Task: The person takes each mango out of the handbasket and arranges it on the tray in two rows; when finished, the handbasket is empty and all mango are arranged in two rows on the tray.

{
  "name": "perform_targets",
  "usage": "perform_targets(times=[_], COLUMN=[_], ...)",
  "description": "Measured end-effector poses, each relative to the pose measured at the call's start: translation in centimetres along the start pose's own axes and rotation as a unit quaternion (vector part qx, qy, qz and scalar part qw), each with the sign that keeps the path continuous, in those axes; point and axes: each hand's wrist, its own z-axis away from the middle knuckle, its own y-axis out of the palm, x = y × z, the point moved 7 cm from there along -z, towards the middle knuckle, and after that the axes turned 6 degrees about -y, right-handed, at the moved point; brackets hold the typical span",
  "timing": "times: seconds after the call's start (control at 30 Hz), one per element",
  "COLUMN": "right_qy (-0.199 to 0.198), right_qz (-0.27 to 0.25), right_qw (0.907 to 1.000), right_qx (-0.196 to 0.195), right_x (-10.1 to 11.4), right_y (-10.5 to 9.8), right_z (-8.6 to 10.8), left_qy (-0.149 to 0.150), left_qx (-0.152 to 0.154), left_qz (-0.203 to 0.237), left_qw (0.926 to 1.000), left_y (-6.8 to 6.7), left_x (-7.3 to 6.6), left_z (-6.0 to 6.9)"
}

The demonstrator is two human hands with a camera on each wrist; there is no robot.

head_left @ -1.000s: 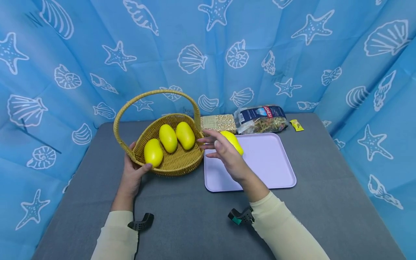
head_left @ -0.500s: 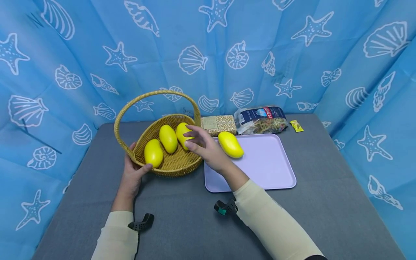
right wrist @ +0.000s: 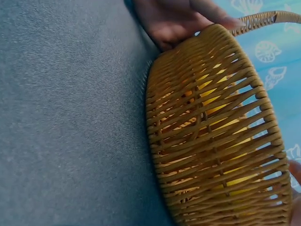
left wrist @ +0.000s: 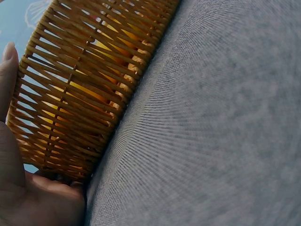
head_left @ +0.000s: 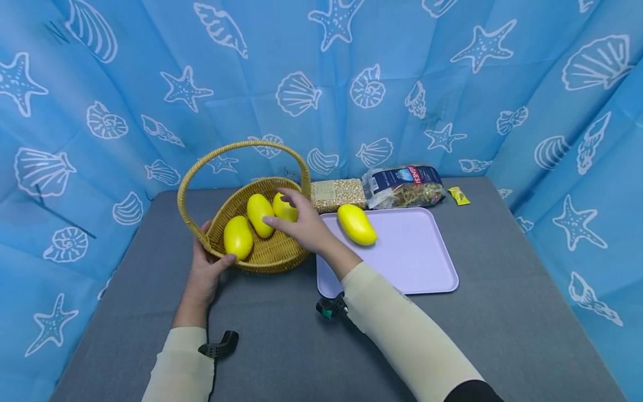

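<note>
Yel. mangoes (head_left: 238,237), gold-brn woven basket (head_left: 271,266), lt. purple tray (head_left: 412,251), gry tablecloth (head_left: 281,335), blue curtain (head_left: 241,106) w/ wht seashell print.

I can read AGNESI in white on the blue bag (head_left: 406,187). Lettering on the grain pack (head_left: 349,193) and yellow sachet (head_left: 459,196) is too small.

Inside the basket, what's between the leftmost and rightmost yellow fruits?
A third yellow fruit, its edge overlapped by the right hand in the head view.
</note>
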Motion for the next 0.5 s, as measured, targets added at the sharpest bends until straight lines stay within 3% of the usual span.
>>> perform_targets(times=[0.23, 0.5], right_qy=[0.057, 0.11], right_qz=[0.057, 0.117], right_qw=[0.9967, 0.9866], right_qx=[0.009, 0.029], right_x=[-0.8, -2.0], right_y=[0.5, 1.3], right_z=[-1.3, -2.5], left_qy=[-0.002, 0.005], left_qx=[-0.002, 0.006], left_qz=[-0.003, 0.004], left_qw=[1.0, 1.0], left_y=[0.0, -0.1], left_x=[-0.1, 0.1], left_z=[0.0, -0.1])
